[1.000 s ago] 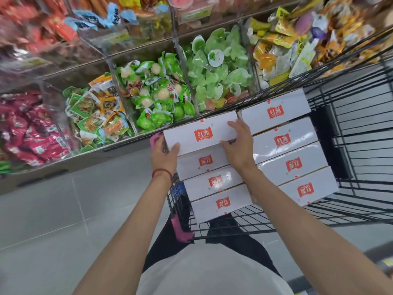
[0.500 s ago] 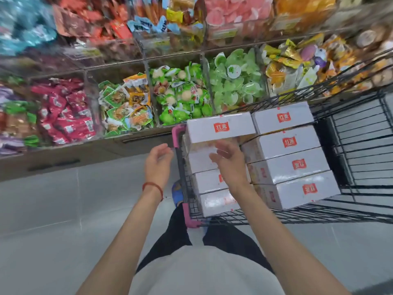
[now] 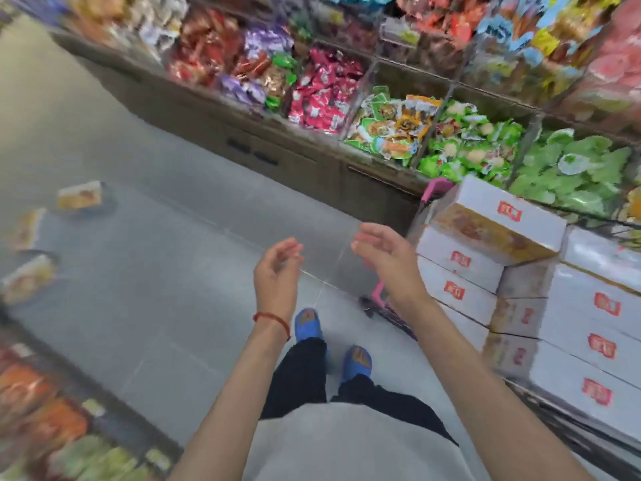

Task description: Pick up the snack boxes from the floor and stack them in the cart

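Both hands are up and empty. The left hand (image 3: 277, 272) and right hand (image 3: 388, 258) hang over the grey floor (image 3: 166, 307) with palms turned toward each other and fingers loosely curled, nothing held in either.

Now the targets. Three snack boxes lie on the tile way out at the left edge, well apart from both hands. The farthest box (image 3: 80, 195) lies flat, its long side running roughly across the view. The second box (image 3: 27, 229) and the third box (image 3: 27, 277) sit below it, closer to the person and angled. Blur smears all three, so their exact tilt is hard to call.

The key relation is that everything to be fetched lies left and forward of the body, on the left hand's side. That hand is clearly nearer; the right would have to cross over. My read is that a turn and a step left, then a stoop, comes before any grasp.

On the opposite side, just beside the right hand, is the cart (image 3: 437, 185). It is loaded with white stacked boxes (image 3: 458, 289), and a top box (image 3: 499, 216) lies slightly askew across them. Blue slippers (image 3: 307, 324) point ahead between the two. Snack bins (image 3: 392, 130) line the aisle beyond.
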